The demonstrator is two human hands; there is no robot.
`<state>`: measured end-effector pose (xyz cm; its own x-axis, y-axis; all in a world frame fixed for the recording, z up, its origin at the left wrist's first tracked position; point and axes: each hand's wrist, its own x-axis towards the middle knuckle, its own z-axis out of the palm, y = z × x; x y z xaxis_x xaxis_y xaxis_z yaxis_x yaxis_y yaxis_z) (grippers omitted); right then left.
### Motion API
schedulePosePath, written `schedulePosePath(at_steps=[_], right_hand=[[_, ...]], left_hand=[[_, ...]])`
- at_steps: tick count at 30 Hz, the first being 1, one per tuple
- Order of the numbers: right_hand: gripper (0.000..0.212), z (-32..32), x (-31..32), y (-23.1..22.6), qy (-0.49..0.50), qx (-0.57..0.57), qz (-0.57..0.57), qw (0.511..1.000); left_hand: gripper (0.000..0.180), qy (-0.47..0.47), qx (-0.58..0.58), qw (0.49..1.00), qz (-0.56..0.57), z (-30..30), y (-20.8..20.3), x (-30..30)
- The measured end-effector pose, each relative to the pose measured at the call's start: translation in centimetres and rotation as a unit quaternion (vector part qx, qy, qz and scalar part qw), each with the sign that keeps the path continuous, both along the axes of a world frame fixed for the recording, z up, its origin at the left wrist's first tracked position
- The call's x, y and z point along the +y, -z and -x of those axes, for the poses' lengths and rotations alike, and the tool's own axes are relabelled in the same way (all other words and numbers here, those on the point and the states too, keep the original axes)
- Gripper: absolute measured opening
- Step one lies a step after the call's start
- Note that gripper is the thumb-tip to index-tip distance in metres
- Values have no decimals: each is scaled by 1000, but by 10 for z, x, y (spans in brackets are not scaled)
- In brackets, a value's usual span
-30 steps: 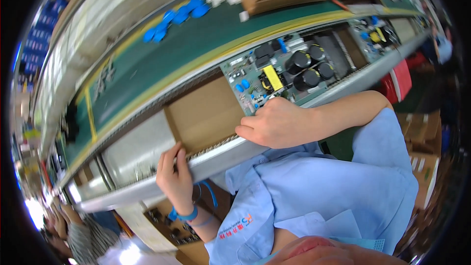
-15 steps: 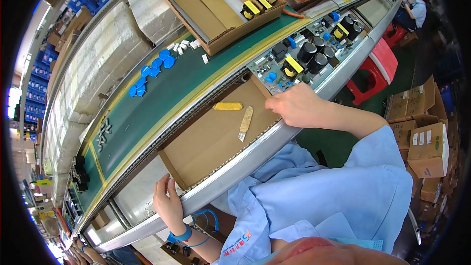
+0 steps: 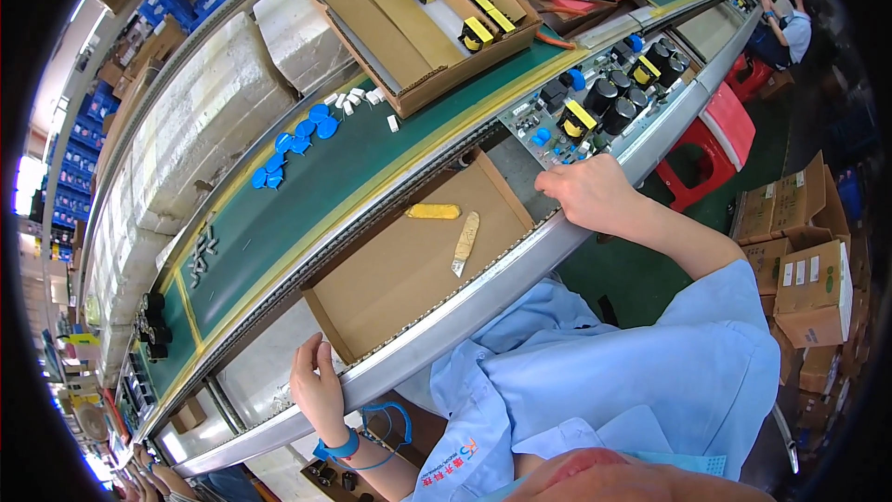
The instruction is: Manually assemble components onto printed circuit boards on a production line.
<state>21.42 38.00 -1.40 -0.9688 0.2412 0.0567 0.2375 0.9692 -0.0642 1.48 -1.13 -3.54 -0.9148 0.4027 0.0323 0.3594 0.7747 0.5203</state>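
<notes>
The right hand [image 3: 590, 193], fingers curled, and left hand [image 3: 318, 389], fingers extended, grip opposite ends of the cardboard tray [image 3: 409, 265], whose long axis spans between both.

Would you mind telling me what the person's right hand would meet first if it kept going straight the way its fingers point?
The right hand points left along the conveyor's near edge, so it would probably first meet the shallow cardboard tray, at its near right corner; depth is hard to judge.

Bright, even overhead light floods the bench [image 3: 307, 195], casting only soft shadows. Fisheye distortion bends straight edges near the black rim; glare blows out the far left, and the lower edge blurs.
</notes>
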Motion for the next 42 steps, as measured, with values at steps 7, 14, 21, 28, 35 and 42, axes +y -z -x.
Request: schedulePosePath(at_steps=[7,14,21,28,35,42], right_hand=[[14,-18,41,3,77,4,-47,996],[15,-47,117,25,188,10,-88,978],[29,-87,259,43,290,-95,-124,944],[31,-128,405,71,256,-111,-141,950],[31,-19,400,25,138,95,-117,979],[27,119,157,-29,-49,214,-64,973]], left_hand=[[20,-17,8,1000,-5,-2,-1,5],[17,10,34,999,-38,3,9,5],[20,-27,53,998,-24,-2,6,-16],[21,-13,59,998,-12,-2,20,-11],[23,28,5,1000,-4,2,15,-7],[25,150,-26,985,-79,25,-6,5]])
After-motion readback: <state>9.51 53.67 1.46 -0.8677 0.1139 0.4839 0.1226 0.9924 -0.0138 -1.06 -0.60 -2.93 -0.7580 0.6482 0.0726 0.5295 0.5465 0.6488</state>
